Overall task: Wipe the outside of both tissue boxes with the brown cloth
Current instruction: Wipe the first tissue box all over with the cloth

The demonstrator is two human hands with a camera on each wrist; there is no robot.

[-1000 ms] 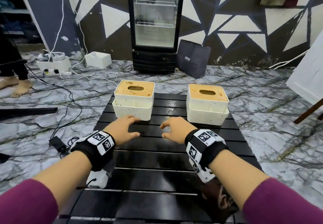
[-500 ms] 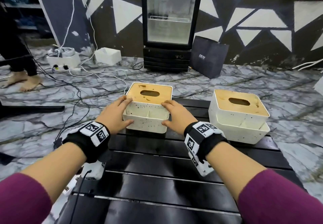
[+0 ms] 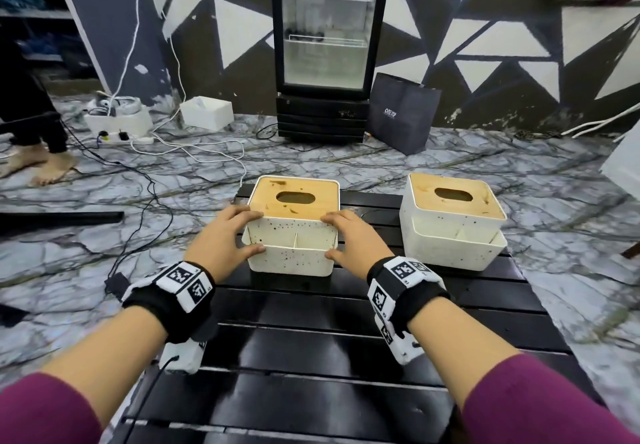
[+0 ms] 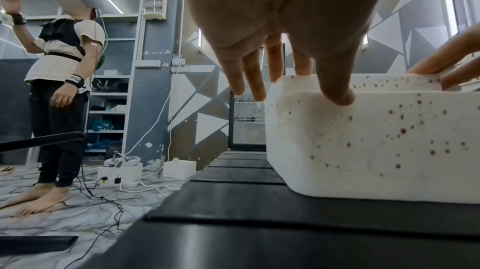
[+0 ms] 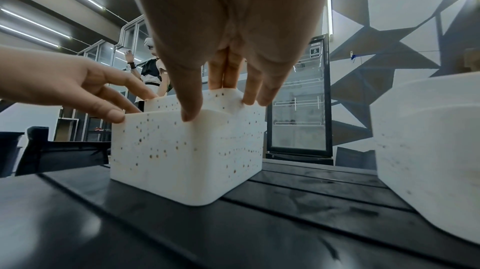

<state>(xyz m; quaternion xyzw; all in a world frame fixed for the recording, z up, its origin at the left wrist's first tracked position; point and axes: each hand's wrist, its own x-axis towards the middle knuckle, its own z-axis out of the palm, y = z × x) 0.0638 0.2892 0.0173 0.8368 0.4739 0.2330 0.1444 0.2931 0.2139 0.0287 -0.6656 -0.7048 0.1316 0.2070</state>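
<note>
Two white tissue boxes with wooden lids stand at the far end of the black slatted table (image 3: 311,357). The left tissue box (image 3: 292,235) is speckled with brown spots, plain in the left wrist view (image 4: 376,140) and the right wrist view (image 5: 187,150). My left hand (image 3: 239,234) grips its left front corner, thumb on the front rim, fingers along the side (image 4: 293,80). My right hand (image 3: 343,235) grips the right front corner the same way (image 5: 221,101). The right tissue box (image 3: 453,232) stands untouched beside it. The brown cloth is not plainly visible.
A glass-door fridge (image 3: 325,45) and a dark bag (image 3: 401,114) stand behind the table. Cables (image 3: 138,173), a power strip and a white box (image 3: 207,112) lie on the marble floor at left. A barefoot person (image 4: 62,68) stands there.
My hands moved forward from above the table onto the left tissue box, and their thumbs now close on its front rim. The view swung left toward that box.
</note>
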